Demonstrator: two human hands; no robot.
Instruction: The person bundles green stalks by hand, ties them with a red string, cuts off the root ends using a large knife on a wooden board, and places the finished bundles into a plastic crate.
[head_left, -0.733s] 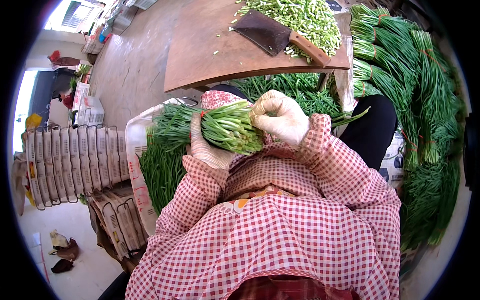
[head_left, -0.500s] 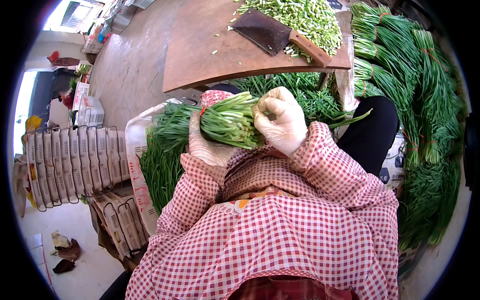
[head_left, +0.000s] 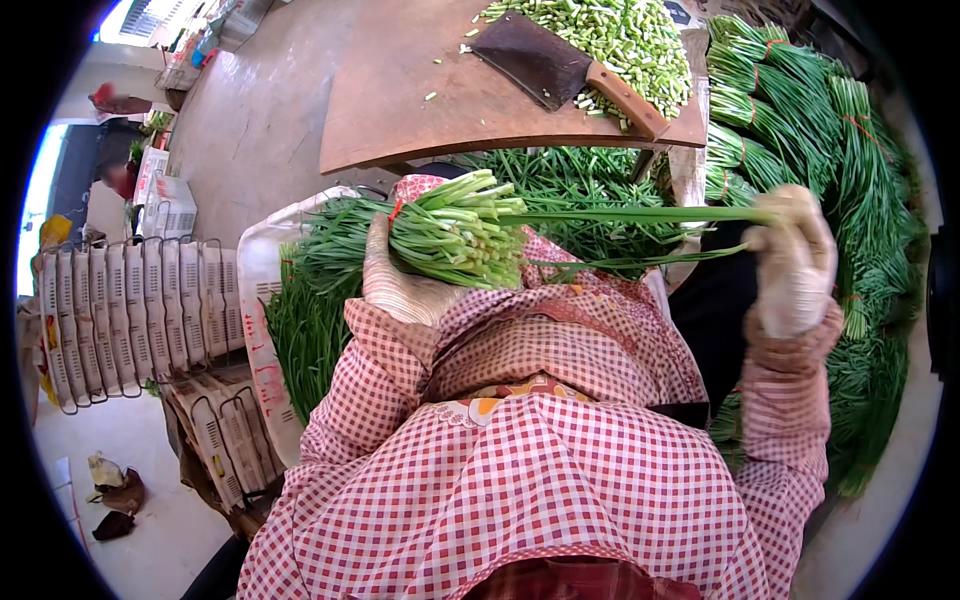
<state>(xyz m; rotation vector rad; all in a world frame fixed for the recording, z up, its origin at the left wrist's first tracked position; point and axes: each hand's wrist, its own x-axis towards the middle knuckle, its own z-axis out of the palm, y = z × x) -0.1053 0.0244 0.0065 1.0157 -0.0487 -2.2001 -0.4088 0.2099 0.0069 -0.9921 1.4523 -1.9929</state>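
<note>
Flat blades [head_left: 640, 214] beside a pale-stemmed bunch [head_left: 455, 235]
The left hand [head_left: 400, 288], ribbed-gloved, clasps the bunch (red-banded) before the checked smock [head_left: 520, 480]; the right hand [head_left: 795, 262] pinches the blades. A dark cleaver [head_left: 535, 60] lies on the wooden surface [head_left: 400, 115] beyond.

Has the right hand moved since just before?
Yes, the right hand swung right, from in front of the wooden table to past its right edge.
</note>
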